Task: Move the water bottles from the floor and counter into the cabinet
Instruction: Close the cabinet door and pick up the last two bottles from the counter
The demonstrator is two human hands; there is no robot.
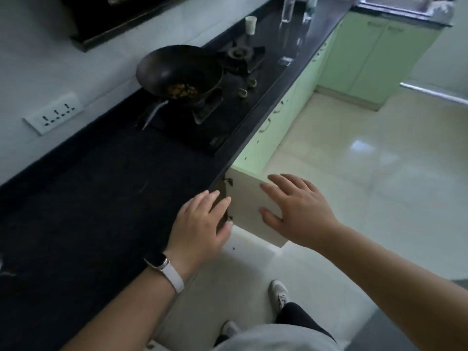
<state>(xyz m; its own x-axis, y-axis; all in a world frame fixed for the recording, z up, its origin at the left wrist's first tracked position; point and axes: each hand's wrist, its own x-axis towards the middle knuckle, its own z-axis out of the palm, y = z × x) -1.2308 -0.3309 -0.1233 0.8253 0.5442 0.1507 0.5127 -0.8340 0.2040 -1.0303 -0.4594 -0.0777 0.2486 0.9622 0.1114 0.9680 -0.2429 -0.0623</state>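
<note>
Head | left hand [200, 224] fingers straight, holding nothing | right hand [300, 211] fingers spread over cabinet door [244, 196]

Dim, greyish light. The counter [88, 198] at 8 o'clock is near black; the floor [379, 173] at 3 o'clock is brightest, with a glare patch. The left hand [202, 221] shows motion blur; bottles [288, 8] at 12 o'clock are soft. Edges bow, wide-angle.

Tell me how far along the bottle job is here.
Done: the cabinet door stands open. In hand: the right hand lies open on that door, the left hand open by its hinge side; neither holds a bottle. Left: two clear bottles stand at the far end of the counter. The cabinet's inside is hidden.
</note>
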